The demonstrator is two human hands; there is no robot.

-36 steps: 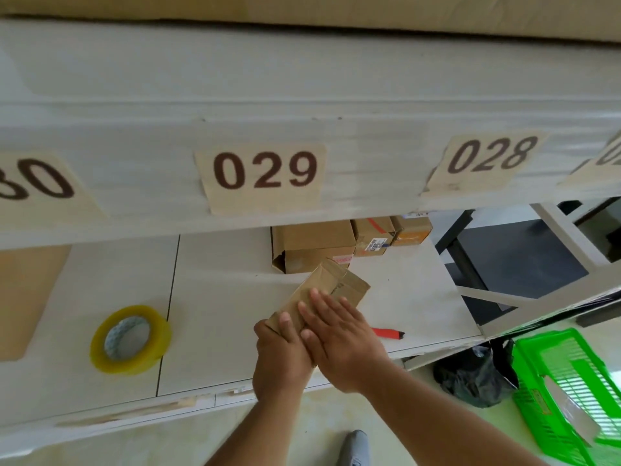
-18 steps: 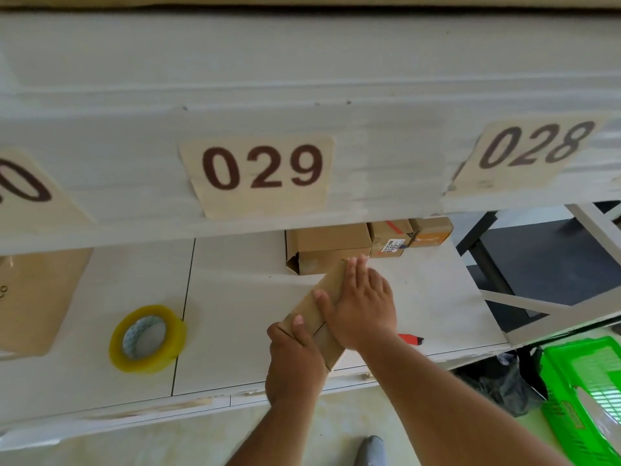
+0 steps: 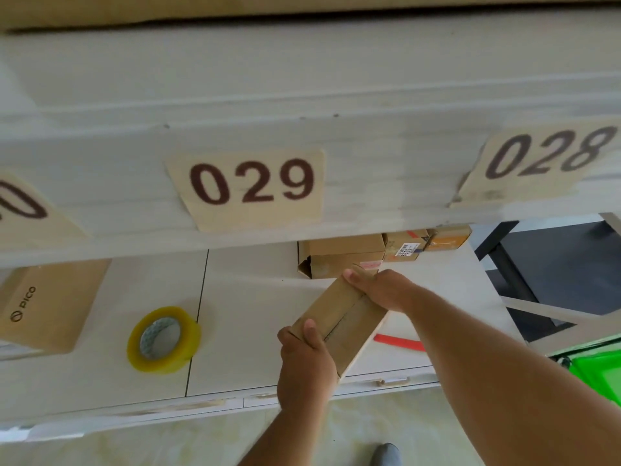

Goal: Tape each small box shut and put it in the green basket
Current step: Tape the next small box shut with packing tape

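White shelf front (image 3: 302, 95) spans the whole upper half. Number cards stuck on it: "029" (image 3: 252, 186) at 12 o'clock, "028" (image 3: 544, 159) at 2 o'clock, a partial card (image 3: 23, 210) at 9 o'clock.

White table (image 3: 252, 331) below, seam lines running across its surface.

Brown "PICO" carton (image 3: 47, 304) at 9 o'clock on the table, partly under the shelf.

Row of cardboard boxes at the back, just right of 12 o'clock: one larger box with an open end flap (image 3: 339, 253), two smaller taped parcels (image 3: 406, 247) to its right, touching one another.

Green basket (image 3: 594, 371) at 4 o'clock, off the table's right edge, only a corner in view.

Small box (image 3: 342, 317) at centre, long and flat, tilted with its far end toward 1 o'clock, centre seam facing up. Held over the table between both hands; whether it rests on the surface, cannot tell.

Left hand (image 3: 305, 358) grips the near end, thumb curled over the top face, fingers wrapped beneath.

Right hand (image 3: 379, 287) clamps the far end, thumb pressed on the top face, fingers hidden round the far side.

Roll of yellowish tape (image 3: 164, 339) at 8 o'clock, lying on the table, well apart from the box.

Red tool (image 3: 400, 343) at 4 o'clock on the table, partly under the right forearm.

Shoe tip (image 3: 386, 454) at 6 o'clock on the floor.
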